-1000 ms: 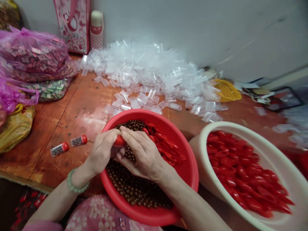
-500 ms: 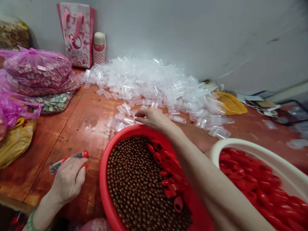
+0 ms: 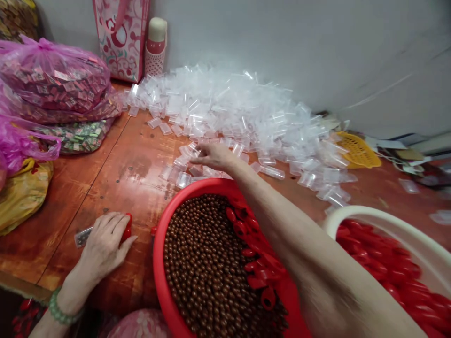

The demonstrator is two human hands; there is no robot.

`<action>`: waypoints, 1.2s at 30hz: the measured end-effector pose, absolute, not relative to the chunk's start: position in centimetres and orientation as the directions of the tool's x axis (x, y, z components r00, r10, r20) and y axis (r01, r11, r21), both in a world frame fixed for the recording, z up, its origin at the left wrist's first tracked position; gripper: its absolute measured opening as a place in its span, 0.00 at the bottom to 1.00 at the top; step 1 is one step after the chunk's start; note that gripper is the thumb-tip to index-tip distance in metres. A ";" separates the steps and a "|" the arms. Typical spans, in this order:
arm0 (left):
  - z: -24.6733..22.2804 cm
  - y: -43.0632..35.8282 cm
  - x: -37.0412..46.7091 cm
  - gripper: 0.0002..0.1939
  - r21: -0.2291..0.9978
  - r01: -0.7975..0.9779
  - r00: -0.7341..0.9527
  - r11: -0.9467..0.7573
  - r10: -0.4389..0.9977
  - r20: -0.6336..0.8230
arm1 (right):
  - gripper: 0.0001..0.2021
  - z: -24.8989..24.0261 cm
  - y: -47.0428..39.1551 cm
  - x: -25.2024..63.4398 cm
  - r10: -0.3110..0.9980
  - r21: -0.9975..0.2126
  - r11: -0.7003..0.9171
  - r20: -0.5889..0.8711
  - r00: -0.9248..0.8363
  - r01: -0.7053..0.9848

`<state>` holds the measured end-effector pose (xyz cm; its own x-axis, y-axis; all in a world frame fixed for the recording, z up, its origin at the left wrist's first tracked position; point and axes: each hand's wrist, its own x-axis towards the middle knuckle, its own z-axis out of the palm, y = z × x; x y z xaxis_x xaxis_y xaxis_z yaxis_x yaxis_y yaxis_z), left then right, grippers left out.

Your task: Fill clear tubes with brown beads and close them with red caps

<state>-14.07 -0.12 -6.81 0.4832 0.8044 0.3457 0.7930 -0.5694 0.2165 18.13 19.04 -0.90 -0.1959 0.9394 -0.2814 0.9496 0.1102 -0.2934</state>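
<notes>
Here the right hand (image 3: 214,157) fingers touch clear tubes (image 3: 225,112) beyond the red basin (image 3: 158,263).

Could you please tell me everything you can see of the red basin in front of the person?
The red basin is round, of glossy plastic by its look, and stands upright on the wooden table at the near edge, partly cut off by the frame. Small brown balls fill most of it; red caps are heaped along its right side. The right forearm crosses over its far rim. A white basin stands to its right.
</notes>
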 end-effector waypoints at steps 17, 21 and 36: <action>-2.5 -2.2 -4.8 0.14 0.567 0.480 0.476 -0.670 0.741 0.473 | 0.09 -5.6 2.0 16.4 0.995 -0.800 -0.092 -0.094 0.026 0.593; -2.7 -1.9 -5.0 0.16 0.576 0.474 0.499 -0.666 0.742 0.448 | 0.07 -5.4 1.2 16.2 0.966 -0.742 -0.130 -0.245 -0.085 0.658; 0.2 -2.0 -3.6 0.11 0.435 0.500 0.776 -0.749 0.611 0.158 | 0.06 -4.4 0.9 15.8 0.433 -0.583 -0.675 -0.809 -0.397 0.452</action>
